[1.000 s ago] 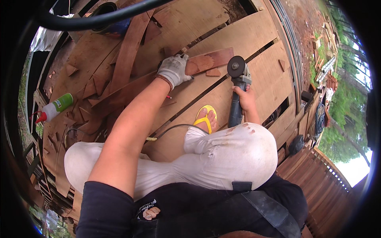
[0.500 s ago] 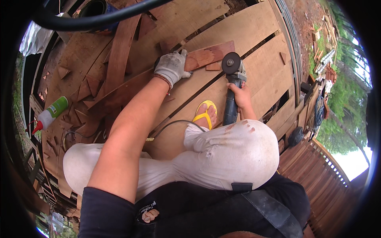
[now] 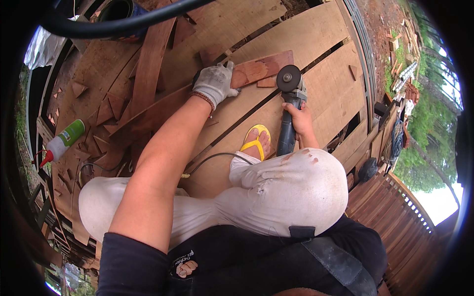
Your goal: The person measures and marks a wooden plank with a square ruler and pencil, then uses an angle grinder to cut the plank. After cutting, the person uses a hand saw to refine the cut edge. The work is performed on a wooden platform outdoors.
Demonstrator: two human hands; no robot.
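Note:
My left hand [image 3: 214, 85], in a grey work glove, is closed over a reddish-brown plank [image 3: 258, 65] angled across the plywood boards. Bare, my right hand [image 3: 298, 117] grips a dark angle grinder [image 3: 285, 135] by its body. The grinder's disc [image 3: 288, 77] faces up just beside the plank's right end; whether they touch I cannot tell. A small offcut [image 3: 266, 84] lies under or against the plank's lower edge. My foot in a yellow flip-flop [image 3: 256, 144] is between the two arms, near a dark cord [image 3: 216, 155].
Triangular offcuts [image 3: 115, 106] and another long plank [image 3: 150, 66] lie at left, with a green-and-white bottle with red nozzle [image 3: 66, 138]. A dark container [image 3: 118, 15] stands at top left behind a black tube [image 3: 89, 30]. Timber piles [image 3: 395, 64], coiled blue line [image 3: 396, 138] and slatted panels [image 3: 387, 227] are at right.
The grinder and my right hand have shifted slightly up and left, the disc closer to the plank. The surroundings shifted a little in view. My left hand still holds the plank.

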